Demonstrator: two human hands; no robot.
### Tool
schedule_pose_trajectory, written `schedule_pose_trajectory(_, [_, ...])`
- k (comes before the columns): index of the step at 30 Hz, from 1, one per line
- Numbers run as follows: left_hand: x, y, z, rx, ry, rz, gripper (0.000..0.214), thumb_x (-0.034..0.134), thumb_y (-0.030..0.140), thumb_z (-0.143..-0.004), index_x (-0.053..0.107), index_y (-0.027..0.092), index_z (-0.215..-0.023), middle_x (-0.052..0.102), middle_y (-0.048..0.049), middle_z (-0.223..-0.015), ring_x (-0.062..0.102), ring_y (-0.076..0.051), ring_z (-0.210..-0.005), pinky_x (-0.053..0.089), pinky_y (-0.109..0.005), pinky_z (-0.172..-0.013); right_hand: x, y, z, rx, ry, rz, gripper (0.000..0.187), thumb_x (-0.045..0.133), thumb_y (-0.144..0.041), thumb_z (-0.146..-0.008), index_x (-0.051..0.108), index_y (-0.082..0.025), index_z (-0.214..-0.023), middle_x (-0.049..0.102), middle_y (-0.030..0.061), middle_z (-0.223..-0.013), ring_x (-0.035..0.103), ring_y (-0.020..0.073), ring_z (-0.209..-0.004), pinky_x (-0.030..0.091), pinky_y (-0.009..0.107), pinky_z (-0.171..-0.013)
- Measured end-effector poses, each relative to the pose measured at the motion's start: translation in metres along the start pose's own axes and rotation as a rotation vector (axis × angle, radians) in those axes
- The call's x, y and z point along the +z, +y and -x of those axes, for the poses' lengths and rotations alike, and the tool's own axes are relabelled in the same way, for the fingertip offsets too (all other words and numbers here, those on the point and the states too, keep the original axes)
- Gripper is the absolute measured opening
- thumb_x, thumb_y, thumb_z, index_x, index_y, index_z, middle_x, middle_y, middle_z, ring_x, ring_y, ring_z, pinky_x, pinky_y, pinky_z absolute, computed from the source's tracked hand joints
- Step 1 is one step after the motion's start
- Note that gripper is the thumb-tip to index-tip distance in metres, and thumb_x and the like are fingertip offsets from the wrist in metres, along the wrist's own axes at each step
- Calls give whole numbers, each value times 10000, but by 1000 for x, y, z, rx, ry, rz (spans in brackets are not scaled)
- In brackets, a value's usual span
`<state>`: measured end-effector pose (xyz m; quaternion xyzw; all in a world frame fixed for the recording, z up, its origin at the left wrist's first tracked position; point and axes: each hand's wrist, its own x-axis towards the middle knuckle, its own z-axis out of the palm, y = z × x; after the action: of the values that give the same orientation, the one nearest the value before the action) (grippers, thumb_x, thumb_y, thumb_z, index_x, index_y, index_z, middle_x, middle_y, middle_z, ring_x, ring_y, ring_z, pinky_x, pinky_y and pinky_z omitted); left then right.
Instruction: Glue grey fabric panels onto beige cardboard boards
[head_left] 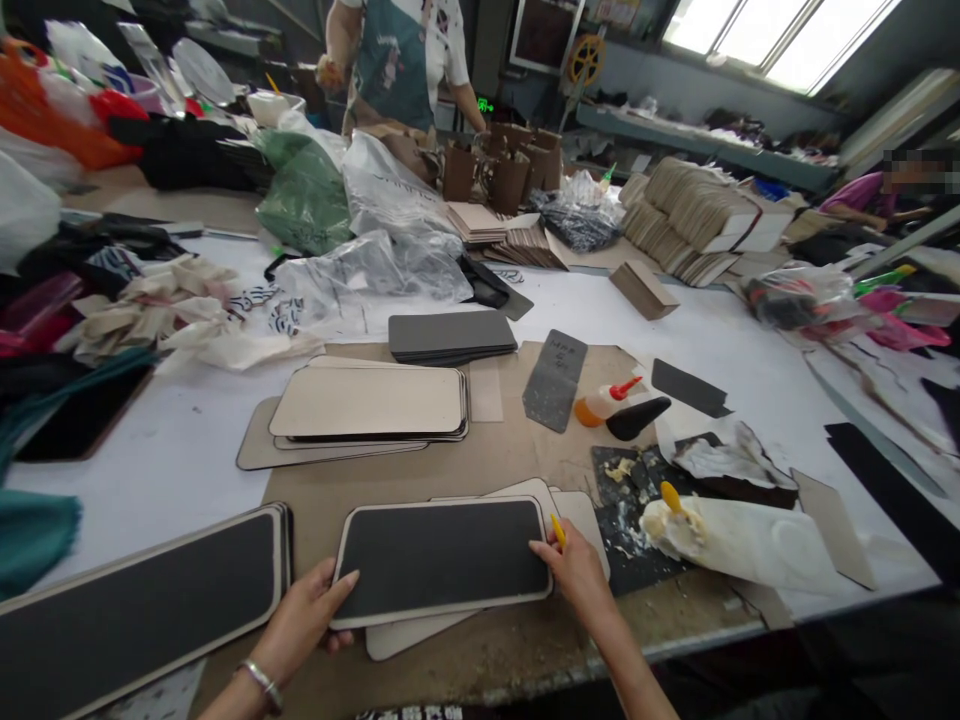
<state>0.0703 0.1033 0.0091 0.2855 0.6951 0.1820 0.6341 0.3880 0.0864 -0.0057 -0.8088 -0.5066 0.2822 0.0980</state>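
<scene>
A dark rounded rectangular panel with a pale border (pixel 442 550) lies in front of me, over several beige boards (pixel 420 632). My left hand (pixel 319 605) grips its left end, thumb on top and fingers at the edge. At the right end, my right hand (pixel 574 560) pinches the panel's edge and also holds a thin yellow stick (pixel 558 530), whose lower part the fingers hide. Similar dark panels (pixel 150 610) are stacked at the left. Beyond the held panel sits a pile of beige boards (pixel 367 400), with dark grey boards (pixel 454 335) behind it.
At right, a white plastic container (pixel 757 545) holds cream paste and a yellow-handled tool (pixel 671 497). A red-tipped bottle (pixel 600 405) and a black-tipped one (pixel 637 418) stand nearby. Plastic bags (pixel 375 270) and bundled boards (pixel 697 210) cover the far side. A person in an apron (pixel 394 65) stands there.
</scene>
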Motion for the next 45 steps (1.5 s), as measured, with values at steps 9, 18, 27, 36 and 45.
schedule_pose_trajectory(9, [-2, -4, -7, 85, 36, -110, 398, 571, 547, -573, 502, 165, -659, 515, 44, -496, 478, -95, -341, 323, -184, -298, -1, 8, -1, -51, 17, 39, 208, 456, -426, -702, 433, -225, -653, 558, -2, -598, 547, 169, -579, 390, 260, -579])
schedule_pose_trajectory(18, [-11, 3, -13, 280, 69, 0, 277, 555, 437, -633, 572, 161, -623, 597, -8, -586, 567, -170, -654, 449, -251, -631, 8, 18, 2, 14, -56, 82, 217, 413, -425, -722, 465, -215, -742, 584, 26, -599, 566, 186, -556, 381, 268, -530])
schedule_pose_trajectory(27, [-15, -5, -27, 197, 50, 57, 240, 655, 382, -540, 533, 177, -516, 568, 13, -481, 586, -198, -631, 463, -256, -574, 7, 4, 9, 50, 33, -30, 215, 491, -410, -643, 400, -217, -664, 522, -27, -557, 524, 145, -530, 382, 237, -527])
schedule_pose_trajectory(36, [-10, -6, -27, 273, -16, -2, 300, 559, 464, -605, 491, 186, -513, 516, 28, -459, 537, -161, -558, 419, -241, -526, 0, 5, 8, 174, -24, -105, 250, 501, -440, -622, 480, -192, -599, 484, -40, -434, 506, 144, -470, 350, 232, -469])
schedule_pose_trajectory(45, [-13, -13, -47, 251, 56, -17, 299, 574, 442, -540, 472, 177, -447, 456, 45, -421, 477, -135, -504, 360, -238, -489, 1, 12, 2, 111, -55, 25, 283, 487, -452, -621, 457, -199, -500, 462, -29, -387, 476, 136, -429, 314, 229, -444])
